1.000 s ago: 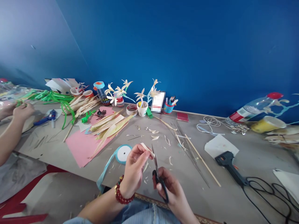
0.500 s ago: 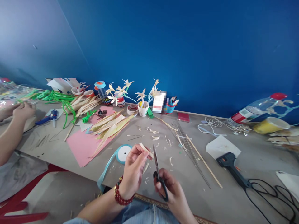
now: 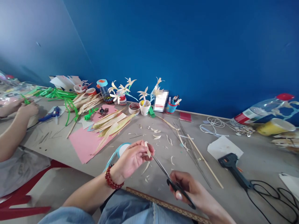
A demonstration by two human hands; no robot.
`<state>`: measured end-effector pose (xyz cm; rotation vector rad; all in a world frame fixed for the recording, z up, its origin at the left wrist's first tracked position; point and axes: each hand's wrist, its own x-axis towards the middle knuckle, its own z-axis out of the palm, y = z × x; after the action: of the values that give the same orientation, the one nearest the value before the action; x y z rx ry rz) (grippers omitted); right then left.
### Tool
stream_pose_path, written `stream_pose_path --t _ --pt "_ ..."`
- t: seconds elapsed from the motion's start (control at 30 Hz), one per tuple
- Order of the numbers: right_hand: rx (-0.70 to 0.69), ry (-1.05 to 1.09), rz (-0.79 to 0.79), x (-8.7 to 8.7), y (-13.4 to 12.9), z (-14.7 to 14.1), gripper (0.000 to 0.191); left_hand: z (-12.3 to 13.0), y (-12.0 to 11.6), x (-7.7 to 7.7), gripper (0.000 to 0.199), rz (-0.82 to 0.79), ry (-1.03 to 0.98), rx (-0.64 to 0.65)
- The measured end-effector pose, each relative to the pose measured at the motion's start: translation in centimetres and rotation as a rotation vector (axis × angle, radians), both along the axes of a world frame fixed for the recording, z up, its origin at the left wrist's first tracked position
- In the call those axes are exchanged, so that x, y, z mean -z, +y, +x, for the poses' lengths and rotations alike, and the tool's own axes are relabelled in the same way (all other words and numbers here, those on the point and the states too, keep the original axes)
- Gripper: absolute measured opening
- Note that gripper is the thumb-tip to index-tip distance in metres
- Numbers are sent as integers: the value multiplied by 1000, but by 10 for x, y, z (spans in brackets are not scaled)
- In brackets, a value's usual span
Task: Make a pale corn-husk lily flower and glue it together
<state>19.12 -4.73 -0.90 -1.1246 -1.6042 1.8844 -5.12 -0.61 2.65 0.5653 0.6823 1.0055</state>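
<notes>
My left hand [image 3: 134,157] pinches a small pale strip of corn husk [image 3: 147,150] between thumb and fingers, held above the table. Black-handled scissors [image 3: 174,183] are gripped in my right hand [image 3: 187,186], their blades pointing up and left so that the tips reach the lower end of the strip. Whether the tips touch it I cannot tell. Pale husk clippings [image 3: 157,137] are scattered on the table beyond my hands. Behind my left hand lies a spool of light blue ribbon [image 3: 123,149], partly hidden by that hand.
Dried corn husks [image 3: 113,124] lie on pink paper [image 3: 80,143] at the left. Husk flowers [image 3: 143,93] stand in a white cup [image 3: 145,108] by the wall. Thin wires [image 3: 193,152] and a black glue gun [image 3: 233,169] lie right. A co-worker's hand [image 3: 28,109] works far left.
My left hand has turned, bringing the strip more upright. My right hand has moved right and tilted the scissors leftward, their tips now at the strip. The view has shifted slightly.
</notes>
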Motion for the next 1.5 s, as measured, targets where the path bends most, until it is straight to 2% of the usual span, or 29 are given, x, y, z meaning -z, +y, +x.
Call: stream_pose_path --t 0.17,0.37,0.67,0.93,1.17,1.5 --pt "-59 -58 69 2 2 2 61 0 -1 -3 11 -41 9 112" --pt "-90 -83 102 -7 5 3 62 2 0 -5 14 -63 76 262" --pt "-95 -89 41 -12 7 5 61 9 1 -5 15 -107 66 364" --pt "-80 -84 50 -11 8 6 62 8 1 -7 15 -108 66 385" --pt "-51 -73 50 -11 7 5 62 8 -1 -8 14 -92 51 338" --pt "-61 -151 96 -14 9 5 57 8 0 -6 15 -78 64 361"
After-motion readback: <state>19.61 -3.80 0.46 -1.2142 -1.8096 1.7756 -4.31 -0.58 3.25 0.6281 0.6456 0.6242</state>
